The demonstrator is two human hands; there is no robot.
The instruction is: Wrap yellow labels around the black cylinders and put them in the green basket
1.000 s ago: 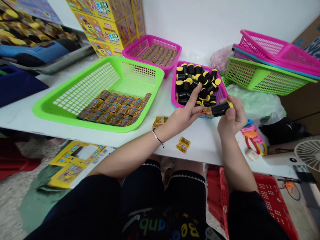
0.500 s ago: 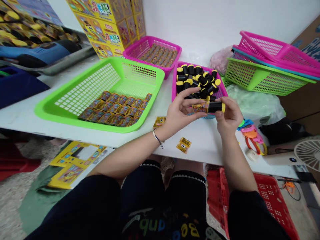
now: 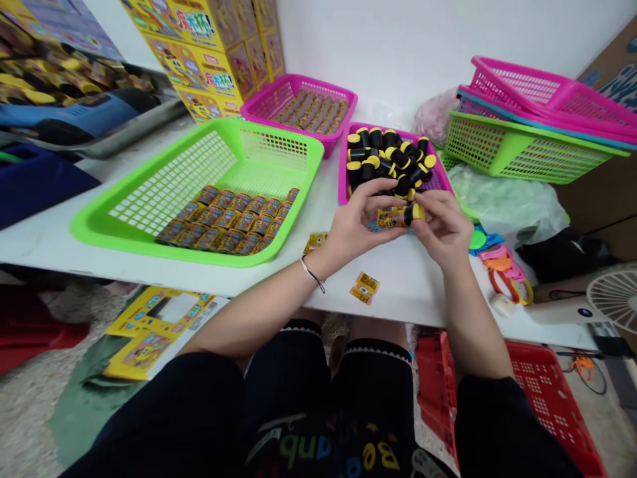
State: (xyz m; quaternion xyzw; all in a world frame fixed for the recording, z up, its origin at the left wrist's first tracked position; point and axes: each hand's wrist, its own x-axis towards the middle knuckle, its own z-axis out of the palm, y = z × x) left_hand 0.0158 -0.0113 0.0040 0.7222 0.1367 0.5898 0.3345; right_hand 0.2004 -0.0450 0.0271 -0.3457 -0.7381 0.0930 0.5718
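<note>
My left hand [image 3: 352, 229] is closed around a printed label sleeve [image 3: 391, 217], a yellow tube with coloured pictures. Inside it sits a small black container with a yellow cap [image 3: 418, 212]; only a short black band shows between sleeve and cap. My right hand [image 3: 444, 229] pinches the container at its capped end. Just behind the hands, a pink basket [image 3: 343, 179] holds many black containers [image 3: 368, 170] with yellow caps. On the table below lie a flat yellow label piece [image 3: 365, 288] and another [image 3: 315, 241] by my left wrist.
To the left, a green basket [image 3: 199, 255] holds rows of labelled containers [image 3: 226, 219]. A pink basket [image 3: 251, 109] with more rows stands behind it, beside stacked yellow boxes [image 3: 204, 60]. Stacked baskets [image 3: 527, 146], a plastic bag [image 3: 502, 199] and a fan [image 3: 614, 299] are at the right.
The black container has slid deeper into the printed sleeve, so much less black shows. My right hand has moved left, closer to my left hand.
</note>
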